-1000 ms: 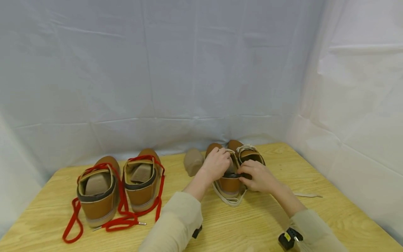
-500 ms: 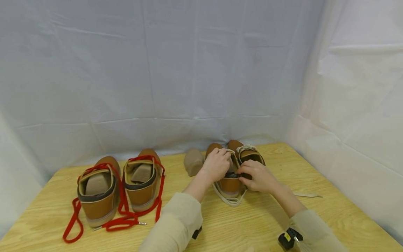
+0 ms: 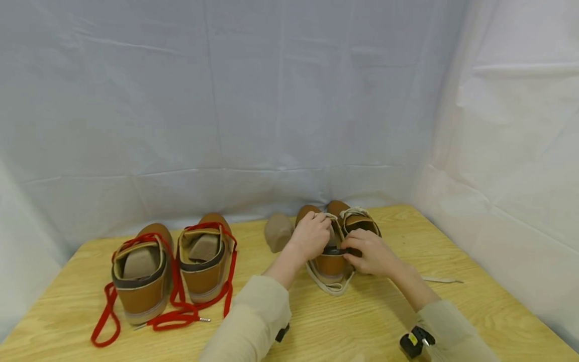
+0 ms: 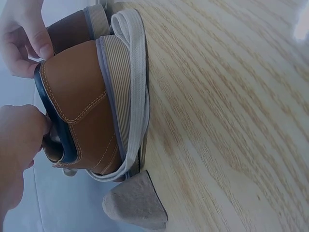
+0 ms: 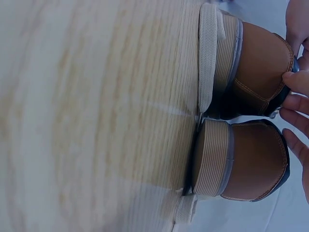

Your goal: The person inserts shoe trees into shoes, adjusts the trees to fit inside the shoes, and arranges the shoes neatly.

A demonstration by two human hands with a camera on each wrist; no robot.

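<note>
- Both hands are on the near tan leather shoe with the dark blue collar (image 3: 330,261), which stands heel toward the person on the right half of the pale wooden table (image 3: 362,322)
- The left hand (image 3: 311,235) is curled over the top of that shoe, fingers tucked in at the opening and gripping the collar
- The right hand (image 3: 368,254) pinches the dark heel rim between thumb and fingertips (image 5: 292,77)
- A flat cream shoelace (image 4: 137,87) loops loose under and around the sole
- The matching second tan shoe (image 3: 357,221) sits touching it on the right, cream laces on top
- Just left of the pair lies a grey-brown paper stuffing wad (image 3: 277,232)
- Well apart on the left stand two more tan shoes with red laces (image 3: 174,266), the red cords trailing over the wood, paper stuffing inside each
</note>
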